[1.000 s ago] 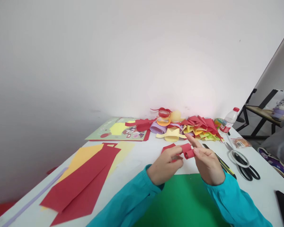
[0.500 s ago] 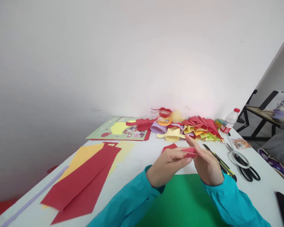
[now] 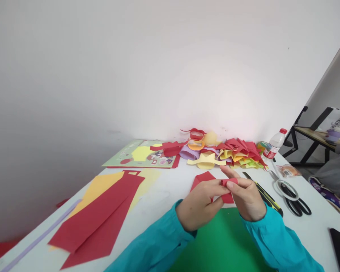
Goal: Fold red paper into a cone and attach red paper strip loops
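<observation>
Between my two hands is a small piece of red paper (image 3: 229,198), its upper edge rolled into a curl. My left hand (image 3: 201,204) is closed on it from the left, fingers pointing right. The thumb and fingers of my right hand (image 3: 248,196) pinch the rolled edge; one finger sticks up and away. Below both hands lies a green mat (image 3: 221,241). Another red paper piece (image 3: 202,177) rests on the table just behind my left hand, partly hidden by it.
Red paper sheets (image 3: 99,219) overlap a yellow sheet at left, beside a purple strip (image 3: 42,236). Paper crafts (image 3: 206,160) are heaped along the wall by a bottle (image 3: 275,144). A utility knife (image 3: 265,194), scissors (image 3: 298,207) and a tape roll (image 3: 279,185) lie at right.
My right hand has gone from nearly flat against the paper to pinching it. The red paper now shows a rolled edge on top and a part hanging below. More of the red piece behind shows.
</observation>
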### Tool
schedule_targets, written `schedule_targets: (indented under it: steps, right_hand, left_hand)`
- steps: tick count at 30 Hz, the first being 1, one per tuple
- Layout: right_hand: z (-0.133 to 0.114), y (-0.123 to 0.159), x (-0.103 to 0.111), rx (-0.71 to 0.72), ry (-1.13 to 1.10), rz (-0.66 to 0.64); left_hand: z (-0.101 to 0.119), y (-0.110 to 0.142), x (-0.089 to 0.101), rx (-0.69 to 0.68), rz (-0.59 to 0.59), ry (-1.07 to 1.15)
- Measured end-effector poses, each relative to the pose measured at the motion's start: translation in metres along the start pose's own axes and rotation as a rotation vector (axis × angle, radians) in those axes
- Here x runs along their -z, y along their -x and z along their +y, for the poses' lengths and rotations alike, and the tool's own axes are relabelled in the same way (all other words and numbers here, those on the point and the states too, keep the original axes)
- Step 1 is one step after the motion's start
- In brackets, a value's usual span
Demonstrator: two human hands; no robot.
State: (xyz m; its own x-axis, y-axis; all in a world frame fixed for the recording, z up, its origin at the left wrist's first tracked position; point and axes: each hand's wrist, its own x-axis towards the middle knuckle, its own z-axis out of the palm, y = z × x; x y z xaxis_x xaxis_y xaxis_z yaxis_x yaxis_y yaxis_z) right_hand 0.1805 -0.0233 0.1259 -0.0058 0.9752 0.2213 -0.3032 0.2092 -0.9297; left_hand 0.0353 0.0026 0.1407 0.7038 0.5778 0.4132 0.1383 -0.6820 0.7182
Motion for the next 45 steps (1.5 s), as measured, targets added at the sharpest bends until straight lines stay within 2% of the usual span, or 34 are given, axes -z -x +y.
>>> schedule_targets:
  steps: [3,7,9,12,18,22,25,36,45]
  right_hand:
    - [0.003,0.001,0.001,0.078,0.018,-0.019]
    - [0.007,0.002,0.001,0.176,0.176,-0.040]
    - [0.007,0.002,0.002,0.185,0.283,-0.049]
    - [0.006,0.002,0.002,0.159,0.388,-0.065]
    - [-0.002,0.003,0.001,0.176,0.503,-0.067]
    - [-0.005,0.005,-0.001,0.208,0.575,-0.096]
    - [-0.004,0.006,-0.002,0.202,0.563,-0.119]
    - [0.005,0.005,-0.003,0.128,0.474,-0.149]
    - [0.011,0.003,-0.003,0.292,0.552,-0.202]
  left_hand:
    - [-0.003,-0.001,0.002,0.076,0.011,0.130]
    - [0.000,0.000,0.007,0.278,0.057,0.644]
    - [0.004,0.001,0.007,0.335,0.094,0.749]
    - [0.007,0.003,0.004,0.371,0.142,0.592]
    - [0.000,0.002,0.001,0.249,0.184,0.308]
    - [0.000,0.001,0.004,0.253,0.218,0.193]
    - [0.000,-0.001,0.006,0.292,0.257,0.268]
    - [-0.008,-0.005,0.007,0.474,0.305,0.791]
    - [-0.018,-0.009,0.016,0.606,0.277,0.934]
